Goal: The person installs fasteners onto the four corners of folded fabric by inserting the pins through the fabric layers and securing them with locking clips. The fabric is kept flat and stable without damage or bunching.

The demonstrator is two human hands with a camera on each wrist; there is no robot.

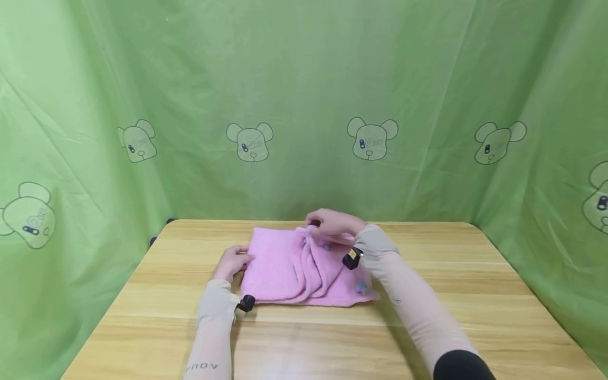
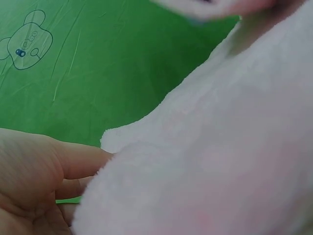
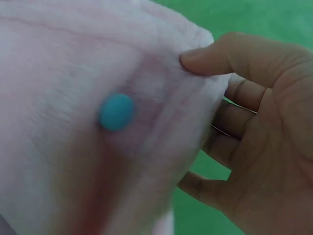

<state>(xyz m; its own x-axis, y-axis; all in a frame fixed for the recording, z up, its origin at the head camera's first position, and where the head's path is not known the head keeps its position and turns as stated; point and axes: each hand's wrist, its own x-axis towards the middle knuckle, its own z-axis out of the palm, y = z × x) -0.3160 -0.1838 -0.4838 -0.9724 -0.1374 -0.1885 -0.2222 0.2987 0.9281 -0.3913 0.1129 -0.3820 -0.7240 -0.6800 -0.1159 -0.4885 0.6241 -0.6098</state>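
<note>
A pink fleece garment (image 1: 273,264) with blue buttons lies folded on the wooden table, its right part bunched into ridges. At the far edge, my right hand (image 1: 332,222) pinches a raised piece of it. In the right wrist view, the thumb of this hand (image 3: 244,63) lies on the fleece and the other fingers are behind it, near a round blue button (image 3: 117,111). My left hand (image 1: 231,262) touches the left edge of the garment. In the left wrist view, the fingers of that hand (image 2: 44,171) reach the fleece (image 2: 195,166), which hides their tips.
The wooden table (image 1: 157,316) extends around the garment on all sides. A green curtain (image 1: 304,68) printed with bear faces hangs behind and at both sides. A small dark wrist camera (image 1: 246,303) sits beside the left wrist, and another (image 1: 351,258) hangs over the garment.
</note>
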